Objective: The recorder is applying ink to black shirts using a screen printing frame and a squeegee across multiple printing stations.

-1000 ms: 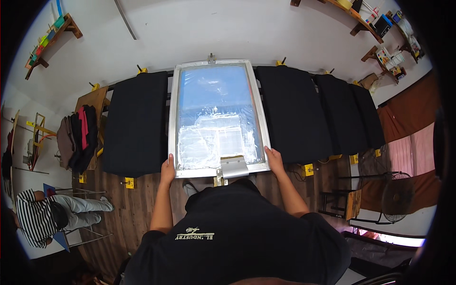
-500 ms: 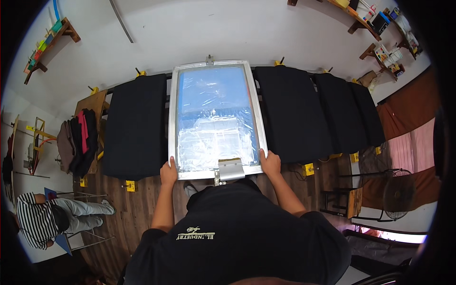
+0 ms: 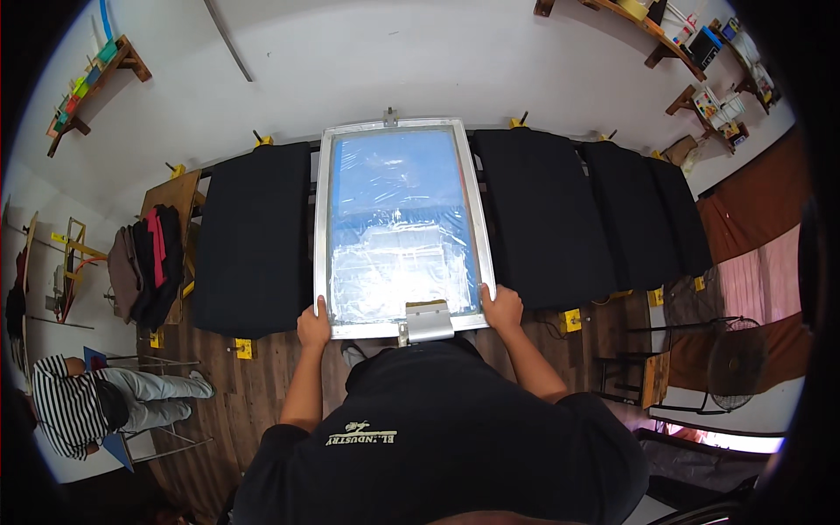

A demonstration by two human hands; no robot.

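A silver-edged screen printing frame [image 3: 322,219] with blue mesh lies across the middle of the bench, its near part glossy with clear tape or film. My left hand [image 3: 314,325] is closed around the frame's near left corner, thumb up along the side. At the near right corner my right hand [image 3: 502,308] grips the other side rail, its thumb also along the edge. Between them, a silver metal squeegee or scraper [image 3: 429,323] rests at the frame's near end, with some brownish material along its far edge. What lies beneath the frame is mostly hidden.
Black-covered boards [image 3: 251,236] flank the frame on both sides, with yellow brackets [image 3: 246,349] at their ends. Folded garments [image 3: 156,262] hang at the left. A person in a striped top [image 3: 66,407] is at the far left. A standing fan [image 3: 737,363] is at the right.
The whole view has shifted slightly, with the scene a little lower. Both hands keep their hold on the frame, which shows no clear movement against the boards.
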